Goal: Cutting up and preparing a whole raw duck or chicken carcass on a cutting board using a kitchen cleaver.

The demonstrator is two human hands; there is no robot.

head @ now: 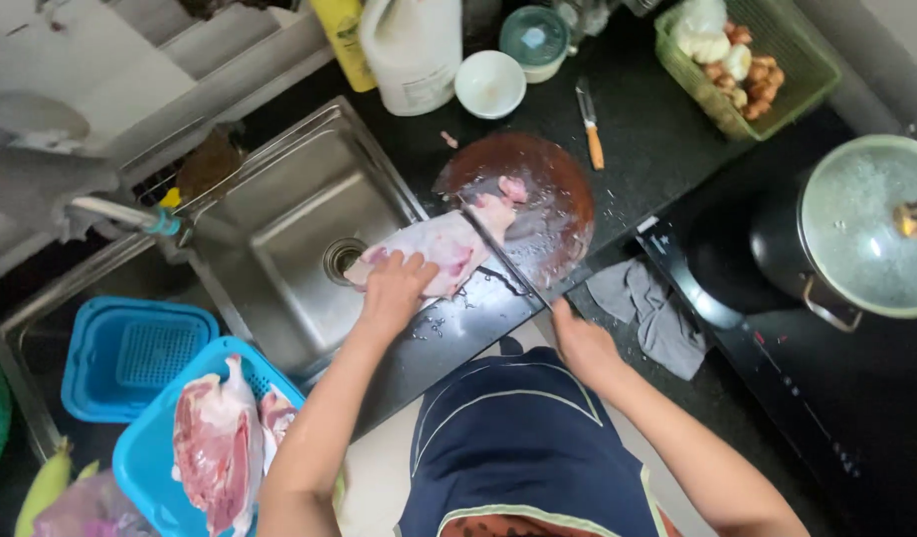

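Left hand: the left hand (394, 288) lies flat on a big piece of raw meat (434, 249). The fingers are spread and press down on it. They do not wrap around it.
Right hand: the right hand (578, 338) is closed around the handle of a long knife (503, 259). The handle is hidden inside the fist.
Knife: the blade runs up and to the left from the right hand. Its far end is at the meat, and I think it touches it, but the view there is a bit blurry.
Meat: it is pale pink. One end lies on the round brown cutting board (548, 199). The other end sticks out over the edge of the metal sink (279, 229).
Small bits: a few small pink scraps (513, 187) lie on the board, just past the big piece.
Board: it sits on the dark counter (647, 129), just beside the sink.
Blue basket: a blue basket (145, 457) near the left arm holds more raw meat (220, 443).
Grey cloth: a grey cloth (652, 308) lies on the counter near the right hand.
Pot: a pot with a glass lid (871, 224) stands on the right, well apart from the hands.
Far side: a white bowl (489, 83), a small knife with an orange handle (590, 124) and a green basket of food (787, 70) sit behind the board.
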